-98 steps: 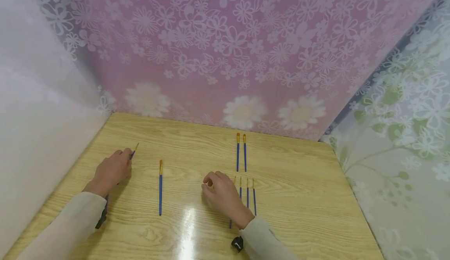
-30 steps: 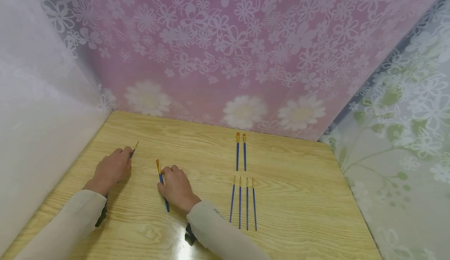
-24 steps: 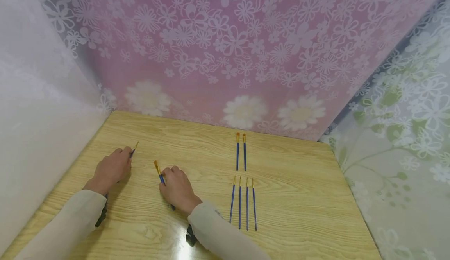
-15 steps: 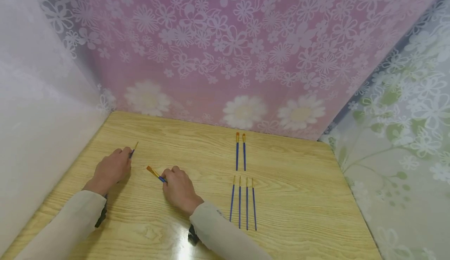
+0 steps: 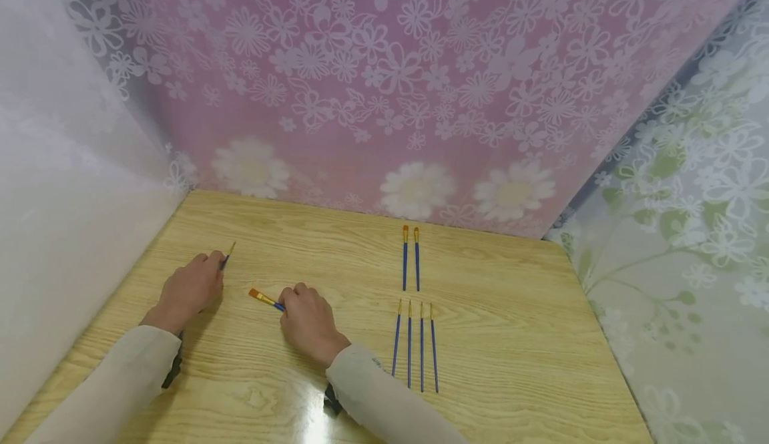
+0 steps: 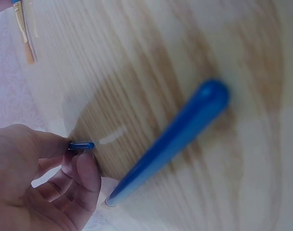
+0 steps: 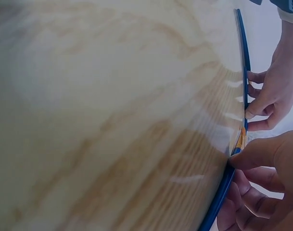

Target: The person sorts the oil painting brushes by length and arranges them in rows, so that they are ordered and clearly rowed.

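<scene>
My right hand (image 5: 311, 322) pinches a flat paintbrush with a blue handle, gold ferrule and orange bristles (image 5: 262, 296), which point left in the head view. Its blue handle (image 7: 217, 199) runs under the fingers in the right wrist view. At the left of the table, my left hand (image 5: 191, 290) pinches a thin paintbrush (image 5: 231, 251) whose gold tip shows beyond the fingers. In the left wrist view a short blue handle piece (image 6: 82, 145) sits between thumb and finger. A long blue handle (image 6: 168, 144) shows close to that camera; whether it is a separate brush I cannot tell.
Two flat brushes (image 5: 405, 260) lie side by side at the back of the wooden table (image 5: 510, 324). Nearer, several thin brushes (image 5: 422, 350) lie in a row. A pink floral cloth (image 5: 360, 83) stands behind; pale walls (image 5: 72, 183) flank the sides.
My right hand has come left from beside the thin brushes and taken hold of the flat brush, which has swung from pointing away to pointing left. The left hand stays in place.
</scene>
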A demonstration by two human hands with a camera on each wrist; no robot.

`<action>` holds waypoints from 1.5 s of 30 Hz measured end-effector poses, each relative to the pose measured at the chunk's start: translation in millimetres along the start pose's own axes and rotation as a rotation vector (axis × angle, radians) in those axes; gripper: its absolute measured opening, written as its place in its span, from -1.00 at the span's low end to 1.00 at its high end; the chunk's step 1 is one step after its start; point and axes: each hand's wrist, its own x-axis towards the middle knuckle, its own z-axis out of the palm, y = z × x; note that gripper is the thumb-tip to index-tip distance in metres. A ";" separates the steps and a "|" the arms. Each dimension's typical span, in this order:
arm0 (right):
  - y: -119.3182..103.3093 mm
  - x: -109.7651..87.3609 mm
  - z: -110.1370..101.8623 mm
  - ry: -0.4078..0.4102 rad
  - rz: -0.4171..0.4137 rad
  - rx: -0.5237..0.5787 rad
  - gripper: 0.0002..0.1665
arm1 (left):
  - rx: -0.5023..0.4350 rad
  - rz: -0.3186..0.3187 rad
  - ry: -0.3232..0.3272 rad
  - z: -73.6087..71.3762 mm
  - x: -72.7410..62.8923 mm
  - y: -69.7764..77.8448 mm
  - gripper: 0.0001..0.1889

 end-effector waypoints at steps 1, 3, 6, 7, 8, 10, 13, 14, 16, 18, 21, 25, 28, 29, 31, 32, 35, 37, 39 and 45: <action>0.2 0.3 0.4 -0.004 -0.001 -0.009 -0.79 | 0.000 0.000 0.000 0.4 0.0 -0.2 -0.64; 0.6 0.5 0.8 -0.010 -0.002 -0.020 -0.80 | -0.001 0.000 -0.004 1.1 0.3 -0.9 -0.64; 1.1 -1.1 -1.2 -0.011 -0.009 -0.024 -0.81 | -0.004 -0.005 -0.014 1.1 0.4 -2.2 -0.64; 1.4 -2.0 -3.0 -0.006 -0.015 -0.023 -0.80 | -0.004 -0.006 -0.017 1.2 0.5 -2.5 -0.64; 1.7 -3.2 -5.3 0.000 -0.022 -0.020 -0.80 | -0.003 -0.008 -0.018 1.4 0.7 -3.0 -0.64; 3.2 -5.6 -10.3 0.008 -0.034 -0.012 -0.79 | -0.002 -0.012 -0.020 1.4 0.9 -3.4 -0.63; 5.8 -9.3 -20.6 0.011 -0.040 0.017 -0.76 | -0.002 -0.013 -0.020 1.8 1.2 -3.4 -0.62; 7.3 -10.3 -23.4 0.012 -0.039 0.029 -0.76 | -0.004 -0.013 -0.020 1.9 1.2 -3.7 -0.62; 10.9 -11.7 -28.2 0.018 -0.037 0.052 -0.77 | -0.006 -0.008 -0.018 2.1 1.2 -3.9 -0.63; 15.4 -13.9 -32.8 0.023 -0.035 0.081 -0.78 | -0.006 -0.001 -0.017 2.5 1.2 -4.2 -0.63; 22.8 -16.1 -39.2 0.022 -0.029 0.119 -0.79 | -0.004 0.008 -0.011 2.7 1.2 -4.6 -0.62; 31.0 -19.2 -48.6 0.020 -0.025 0.177 -0.76 | -0.007 0.009 -0.006 2.2 0.9 -4.5 -0.62; 36.8 -21.5 -54.7 0.029 -0.027 0.200 -0.74 | -0.011 0.006 -0.016 1.7 0.4 -3.7 -0.62; 38.8 -22.2 -56.5 0.031 -0.024 0.203 -0.74 | -0.012 0.005 -0.021 1.6 0.4 -3.3 -0.62; 42.9 -23.4 -60.4 0.033 -0.016 0.211 -0.73 | -0.014 0.002 -0.029 1.6 0.4 -2.6 -0.62; 45.2 -23.9 -62.2 0.032 -0.007 0.218 -0.73 | -0.013 0.000 -0.032 1.6 0.4 -2.4 -0.62; 54.3 -25.0 -65.8 0.028 0.029 0.243 -0.72 | -0.014 0.002 -0.027 2.3 1.1 -2.3 -0.63; 61.2 -25.9 -68.1 0.026 0.062 0.270 -0.72 | -0.017 0.010 -0.018 2.5 1.6 -2.4 -0.63; 68.8 -26.9 -70.6 0.024 0.087 0.306 -0.71 | -0.016 0.020 -0.010 2.9 2.0 -2.9 -0.64; 94.1 -30.1 -76.5 0.017 0.105 0.455 -0.70 | -0.012 0.026 -0.007 2.2 1.3 -3.9 -0.63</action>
